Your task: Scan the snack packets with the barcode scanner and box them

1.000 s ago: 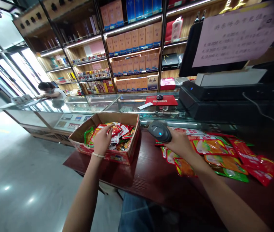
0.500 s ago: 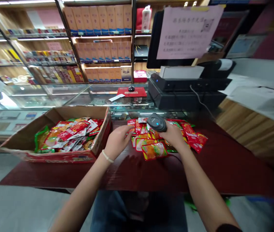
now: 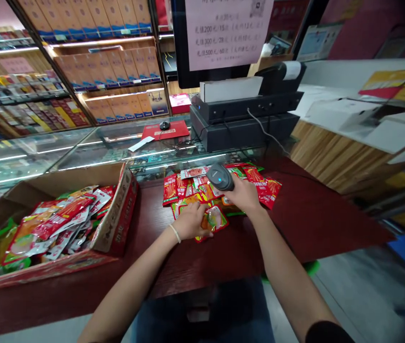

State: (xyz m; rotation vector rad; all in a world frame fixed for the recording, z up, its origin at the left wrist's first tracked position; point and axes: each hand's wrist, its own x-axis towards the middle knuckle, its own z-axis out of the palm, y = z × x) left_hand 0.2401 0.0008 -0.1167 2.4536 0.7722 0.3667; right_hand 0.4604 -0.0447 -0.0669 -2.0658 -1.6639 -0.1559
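My right hand is wrapped round a dark handheld barcode scanner, its blue light lit, held above the pile of snack packets. My left hand lies over the near edge of the pile. Its thumb and fingers are round the left part of a yellow-green snack packet with a red border. Behind and beside it are red snack packets and more red ones on the right. The palm covers part of the packet.
An open cardboard box full of similar packets stands on the dark red table to the left. Behind are a glass counter, a mouse on a red mat, and a black cash drawer below a monitor.
My left hand has come down and right from the pile's left side onto the front packet. The view has turned right. The scanner stays in my right hand above the packets.
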